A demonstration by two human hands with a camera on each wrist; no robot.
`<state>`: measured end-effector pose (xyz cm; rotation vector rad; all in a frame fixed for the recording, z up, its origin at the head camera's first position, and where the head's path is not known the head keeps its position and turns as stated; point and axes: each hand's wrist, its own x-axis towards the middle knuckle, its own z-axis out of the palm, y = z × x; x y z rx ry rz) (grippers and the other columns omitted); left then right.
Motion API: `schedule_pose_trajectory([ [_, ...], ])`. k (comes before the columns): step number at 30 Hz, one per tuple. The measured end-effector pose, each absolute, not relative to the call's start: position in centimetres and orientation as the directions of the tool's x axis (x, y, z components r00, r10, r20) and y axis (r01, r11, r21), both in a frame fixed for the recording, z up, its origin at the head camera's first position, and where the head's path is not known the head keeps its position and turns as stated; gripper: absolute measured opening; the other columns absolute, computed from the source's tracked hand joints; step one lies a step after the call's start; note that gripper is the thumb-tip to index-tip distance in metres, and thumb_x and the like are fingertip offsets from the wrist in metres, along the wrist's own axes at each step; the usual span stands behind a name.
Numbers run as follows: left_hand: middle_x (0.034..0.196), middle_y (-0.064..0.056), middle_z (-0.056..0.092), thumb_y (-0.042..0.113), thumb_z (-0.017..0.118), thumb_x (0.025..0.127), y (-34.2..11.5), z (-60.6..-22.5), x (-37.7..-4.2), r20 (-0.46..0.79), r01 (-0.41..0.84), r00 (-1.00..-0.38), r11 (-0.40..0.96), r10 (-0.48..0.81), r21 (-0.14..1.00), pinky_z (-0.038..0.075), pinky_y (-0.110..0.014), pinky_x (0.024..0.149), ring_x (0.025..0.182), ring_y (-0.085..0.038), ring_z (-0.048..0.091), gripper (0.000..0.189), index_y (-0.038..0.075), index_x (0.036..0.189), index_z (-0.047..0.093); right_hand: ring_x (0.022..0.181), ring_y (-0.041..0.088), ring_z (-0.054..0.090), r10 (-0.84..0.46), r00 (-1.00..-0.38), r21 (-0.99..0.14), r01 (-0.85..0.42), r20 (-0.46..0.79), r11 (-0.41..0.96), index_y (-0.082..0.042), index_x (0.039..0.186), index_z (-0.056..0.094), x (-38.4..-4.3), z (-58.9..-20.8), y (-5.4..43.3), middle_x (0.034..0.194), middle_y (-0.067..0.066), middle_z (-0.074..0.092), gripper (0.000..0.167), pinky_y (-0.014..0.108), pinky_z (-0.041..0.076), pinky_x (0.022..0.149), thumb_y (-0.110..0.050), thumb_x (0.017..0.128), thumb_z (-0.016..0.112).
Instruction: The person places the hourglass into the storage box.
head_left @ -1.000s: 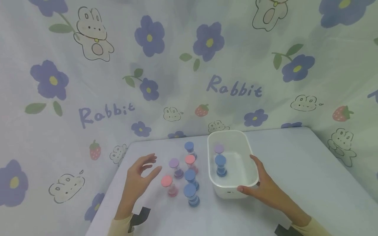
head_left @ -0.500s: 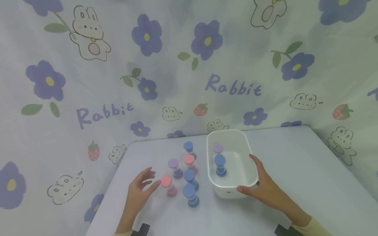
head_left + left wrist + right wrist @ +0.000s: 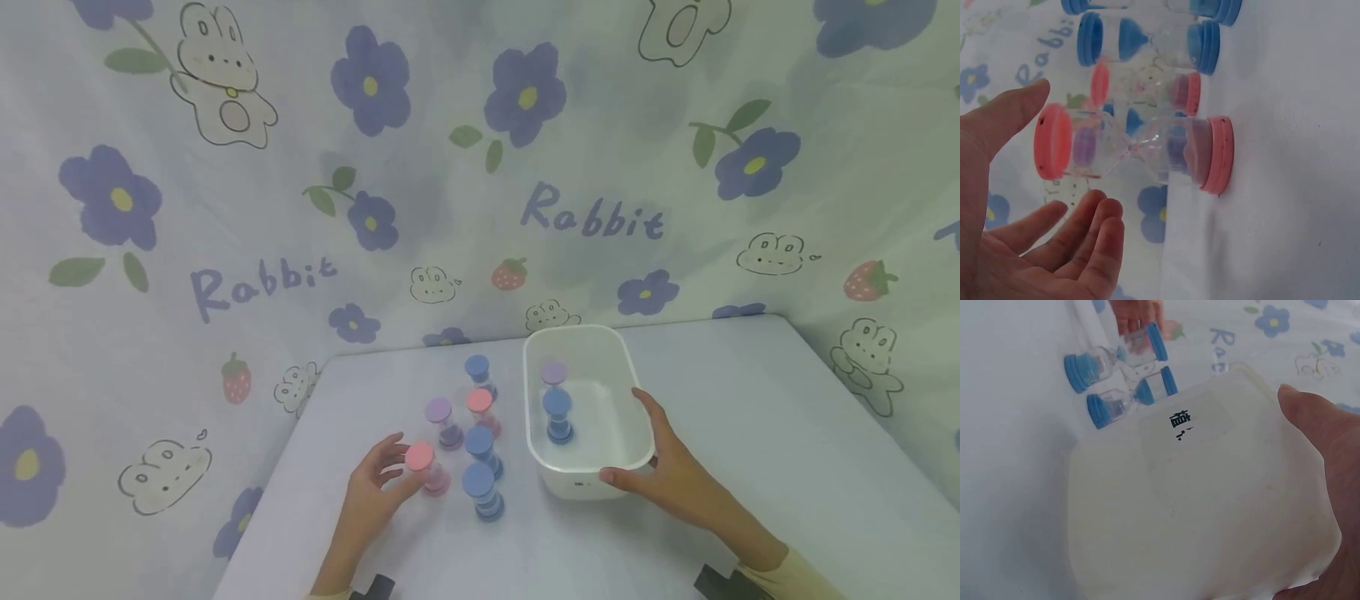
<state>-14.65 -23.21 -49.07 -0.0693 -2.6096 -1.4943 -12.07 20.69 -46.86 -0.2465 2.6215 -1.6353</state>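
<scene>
A pink-capped hourglass [image 3: 422,457] stands upright at the near left of a group of hourglasses. My left hand [image 3: 378,479] reaches around it, thumb on one side and fingers on the other. In the left wrist view a gap shows between the fingers [image 3: 1100,244] and the pink hourglass [image 3: 1132,150]. My right hand [image 3: 678,479] grips the near right corner of a white plastic bin [image 3: 585,483], thumb on the front rim. Inside the bin stand a blue hourglass [image 3: 558,415] and a purple hourglass [image 3: 554,374], the purple one partly hidden.
Right of the left hand stand a purple hourglass [image 3: 439,412], another pink hourglass [image 3: 480,403] and several blue hourglasses [image 3: 480,482]. They stand between the hand and the bin on a white table [image 3: 765,400]. A rabbit-and-flower patterned cloth [image 3: 450,192] hangs behind.
My left hand has come down and toward the near pink hourglass, and its fingers now lie around it. The right hand keeps its grip on the bin.
</scene>
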Motion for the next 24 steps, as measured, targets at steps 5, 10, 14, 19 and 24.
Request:
schedule_pose_trajectory([
  [5, 0.129, -0.008, 0.07, 0.022, 0.088, 0.082, -22.8, -49.1, -14.6, 0.133, 0.098, -0.99, 0.505, -0.034, 0.858, 0.058, -0.024, 0.099, 0.111, 0.002, 0.063, 0.072, 0.007, 0.144, 0.055, 0.135, 0.047, 0.049, -0.157, -0.986, -0.896, -0.113, 0.048, 0.431, -0.026, 0.164, 0.001, -12.0, -46.8, 20.7, 0.162, 0.025, 0.029, 0.12, 0.063, 0.053, 0.104, -0.038, 0.082, 0.087],
  [10, 0.132, -0.006, 0.07, 0.028, 0.089, 0.082, -22.3, -49.0, -14.6, 0.138, 0.092, -0.989, 0.516, -0.052, 0.852, 0.06, -0.029, 0.099, 0.111, 0.0, 0.064, 0.066, 0.006, 0.138, 0.06, 0.134, 0.047, 0.05, -0.16, -0.986, -0.898, -0.113, 0.049, 0.424, -0.025, 0.164, 0.0, -12.0, -46.7, 20.8, 0.16, 0.026, 0.032, 0.121, 0.06, 0.055, 0.102, -0.037, 0.082, 0.088],
  [14, 0.129, -0.005, 0.071, 0.027, 0.088, 0.082, -22.1, -49.0, -14.5, 0.146, 0.091, -0.987, 0.513, -0.068, 0.854, 0.06, -0.032, 0.098, 0.108, 0.0, 0.065, 0.06, 0.006, 0.133, 0.064, 0.134, 0.046, 0.05, -0.165, -0.985, -0.897, -0.115, 0.048, 0.427, -0.025, 0.164, 0.0, -12.0, -46.6, 20.8, 0.16, 0.025, 0.031, 0.12, 0.06, 0.055, 0.102, -0.038, 0.082, 0.087],
  [19, 0.126, -0.003, 0.073, 0.026, 0.087, 0.083, -22.0, -49.2, -14.5, 0.178, 0.112, -0.981, 0.521, -0.078, 0.846, 0.061, -0.031, 0.097, 0.108, 0.004, 0.063, 0.054, 0.007, 0.129, 0.066, 0.133, 0.045, 0.051, -0.168, -0.984, -0.896, -0.125, 0.057, 0.427, -0.024, 0.164, 0.001, -12.1, -46.6, 20.8, 0.16, 0.025, 0.032, 0.12, 0.06, 0.055, 0.102, -0.037, 0.082, 0.087],
  [24, 0.122, -0.004, 0.074, 0.021, 0.089, 0.081, -21.9, -49.2, -14.4, 0.226, 0.155, -0.971, 0.505, -0.082, 0.849, 0.061, -0.036, 0.097, 0.108, 0.004, 0.064, 0.047, 0.009, 0.123, 0.07, 0.134, 0.046, 0.05, -0.17, -0.985, -0.892, -0.114, 0.042, 0.437, -0.024, 0.164, -0.001, -12.1, -46.5, 20.8, 0.16, 0.026, 0.031, 0.121, 0.061, 0.055, 0.102, -0.039, 0.083, 0.087],
])
